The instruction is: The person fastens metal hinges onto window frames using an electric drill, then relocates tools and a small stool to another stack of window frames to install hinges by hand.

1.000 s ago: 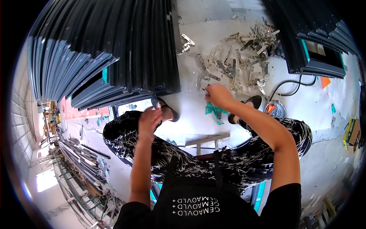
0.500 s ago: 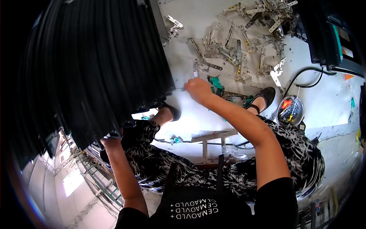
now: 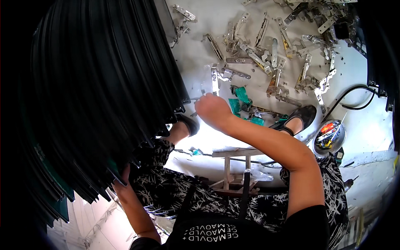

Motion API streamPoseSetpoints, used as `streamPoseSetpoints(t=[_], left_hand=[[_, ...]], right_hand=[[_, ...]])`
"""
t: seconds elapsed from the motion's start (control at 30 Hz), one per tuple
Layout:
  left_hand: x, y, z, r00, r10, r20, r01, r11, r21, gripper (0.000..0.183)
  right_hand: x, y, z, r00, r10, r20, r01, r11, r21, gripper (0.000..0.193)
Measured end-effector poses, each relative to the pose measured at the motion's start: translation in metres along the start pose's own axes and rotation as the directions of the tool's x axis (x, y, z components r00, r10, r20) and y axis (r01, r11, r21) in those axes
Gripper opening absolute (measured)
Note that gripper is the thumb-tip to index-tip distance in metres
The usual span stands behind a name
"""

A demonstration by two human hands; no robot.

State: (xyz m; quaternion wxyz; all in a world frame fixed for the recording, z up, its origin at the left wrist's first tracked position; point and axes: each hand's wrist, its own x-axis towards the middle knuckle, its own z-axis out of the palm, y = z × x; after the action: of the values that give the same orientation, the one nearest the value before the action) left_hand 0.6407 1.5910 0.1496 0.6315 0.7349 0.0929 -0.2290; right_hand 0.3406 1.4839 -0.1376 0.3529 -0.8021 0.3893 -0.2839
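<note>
A thick stack of long black profile bars (image 3: 104,71) fills the left side. My left hand (image 3: 122,178) is closed round the lower end of one bar, its fingers partly hidden behind it. My right hand (image 3: 213,110) is closed beside the stack's right edge, pinching a thin metal piece (image 3: 194,99) that reaches to the bar ends. Most of this piece is covered by the hand, so its kind is unclear. Just beyond the knuckles lies a silver metal hinge arm (image 3: 215,80) on the floor.
Many loose metal hinges (image 3: 260,54) lie scattered across the pale floor, heaped at the far right. Green tape scraps (image 3: 241,95) lie near my shoe (image 3: 306,116). A metal bowl (image 3: 343,135) of small screws and tools stands right, beside a black cable (image 3: 339,100). Nearer is a wooden stool frame (image 3: 227,171).
The view has shifted, with the bowl and hinges now farther right. My right hand stays closed at the bar ends. My left hand still grips the lower end of the stack, which appears tilted differently.
</note>
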Motion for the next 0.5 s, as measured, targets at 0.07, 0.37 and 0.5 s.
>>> streamPoseSetpoints(t=[0.07,0.37,0.5], left_hand=[[-0.009,-0.003,0.009,0.993,-0.011,-0.115,-0.005,0.991,-0.137,0.05],[-0.006,0.01,-0.013,0.99,0.027,-0.14,-0.049,0.987,-0.154,0.045],[-0.018,0.006,0.001,0.982,0.059,-0.182,-0.082,0.99,-0.117,0.046]], right_hand=[[-0.003,0.006,0.0,0.998,-0.064,0.012,0.063,0.997,0.035,0.005],[-0.006,0.013,-0.005,0.991,-0.083,0.108,0.08,0.996,0.033,0.003],[-0.005,0.012,-0.002,0.992,-0.092,0.082,0.09,0.996,0.024,0.003]])
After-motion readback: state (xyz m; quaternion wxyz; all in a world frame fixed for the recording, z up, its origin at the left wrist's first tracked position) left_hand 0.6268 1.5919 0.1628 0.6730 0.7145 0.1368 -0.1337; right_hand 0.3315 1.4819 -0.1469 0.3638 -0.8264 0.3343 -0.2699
